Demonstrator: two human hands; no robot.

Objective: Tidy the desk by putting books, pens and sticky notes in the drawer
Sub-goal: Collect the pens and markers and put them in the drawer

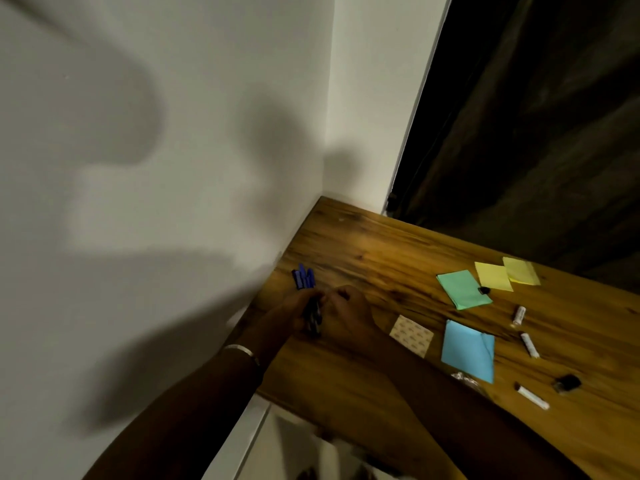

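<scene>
Both hands are meeting up near the wall edge of the wooden desk [363, 258]. The left hand [294, 313] is gripping a bunch of blue pens [311, 315], caps poking out past the fingers toward the wall. The right hand [346, 313] is sitting just beside it, fingers curled in toward the pens, though I can't tell if it's actually holding any. Off to the right, well apart from the hands, sticky notes are lying flat: a tan pad [411, 336], a blue pad [467, 351], a green pad [463, 289] and two yellow pads [493, 276].
</scene>
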